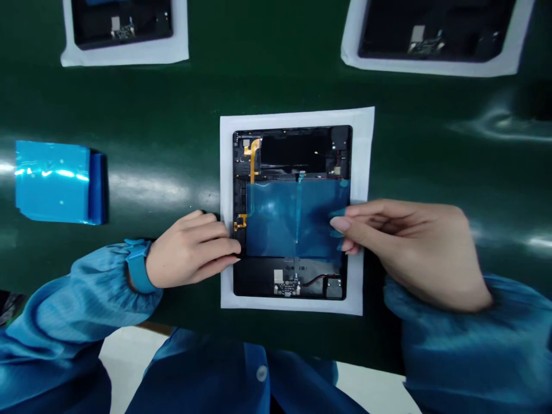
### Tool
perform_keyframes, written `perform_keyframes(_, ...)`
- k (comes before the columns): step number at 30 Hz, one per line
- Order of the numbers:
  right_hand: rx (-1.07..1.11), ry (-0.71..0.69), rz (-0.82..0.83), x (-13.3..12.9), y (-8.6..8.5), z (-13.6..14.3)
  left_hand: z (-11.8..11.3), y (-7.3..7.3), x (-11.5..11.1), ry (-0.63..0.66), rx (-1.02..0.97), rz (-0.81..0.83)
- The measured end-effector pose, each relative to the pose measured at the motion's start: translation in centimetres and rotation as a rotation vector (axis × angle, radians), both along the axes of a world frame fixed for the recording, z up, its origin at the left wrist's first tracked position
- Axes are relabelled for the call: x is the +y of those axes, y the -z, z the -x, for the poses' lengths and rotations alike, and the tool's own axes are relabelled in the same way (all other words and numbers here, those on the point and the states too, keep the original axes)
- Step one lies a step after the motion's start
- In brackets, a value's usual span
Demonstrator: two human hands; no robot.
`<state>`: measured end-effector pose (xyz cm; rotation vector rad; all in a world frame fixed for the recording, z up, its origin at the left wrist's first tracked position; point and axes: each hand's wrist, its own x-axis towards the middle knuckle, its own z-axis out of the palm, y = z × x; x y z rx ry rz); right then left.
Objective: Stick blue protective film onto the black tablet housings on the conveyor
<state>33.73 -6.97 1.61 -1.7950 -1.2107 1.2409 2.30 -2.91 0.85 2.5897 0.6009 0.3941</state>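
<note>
Pinching at the edge of a see-through blue film (271, 224), thumb against fingers: that's the right hand (409, 238)!
Film spreads over the middle of an opened tablet (250, 279), which sits on a white sheet (297, 118) on the green table (267, 80). Left hand (192, 250) loosely bent, fingertips resting at the tablet's left rim. Light, floppy, slick stuff, by its look, easily creased, so edges make the safest hold; the orange ribbon cable (252, 164) looks fragile. Hard to call: whether the film lies flat, and its right edge, partly covered by fingers.
</note>
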Motion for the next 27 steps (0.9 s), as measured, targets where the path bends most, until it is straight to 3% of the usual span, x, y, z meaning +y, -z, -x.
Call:
perform_keyframes(3,0.05,-0.005,-0.013,0.0,0.2,0.0,0.1,-0.3,-0.1,-0.051,-0.012,0.002)
perform_keyframes(6,0.104,0.091,-0.083,0.1,0.7,-0.2,-0.4,-1.1,0.3,-0.085,0.06,-0.119)
perform_keyframes(10,0.195,0.284,-0.2,0.7,1.3,-0.4,-2.6,-2.1,1.8,-0.009,0.192,-0.299)
perform_keyframes(13,0.249,0.294,-0.188,1.2,1.7,-0.5,-5.2,-2.0,2.8,0.094,0.27,-0.339)
perform_keyframes(18,0.169,0.206,-0.204,1.2,2.6,-0.8,-9.3,-1.2,3.2,0.157,0.4,-0.32)
perform_keyframes(21,0.108,0.148,-0.223,0.8,2.6,-0.7,-10.2,-0.9,3.4,0.144,0.403,-0.29)
perform_keyframes(24,-0.078,0.027,-0.324,0.2,1.6,0.1,-8.6,-0.7,4.4,0.1,0.324,-0.162)
perform_keyframes(27,-0.38,-0.323,-0.518,0.0,0.4,1.6,-4.8,-0.6,5.7,-0.104,0.189,-0.065)
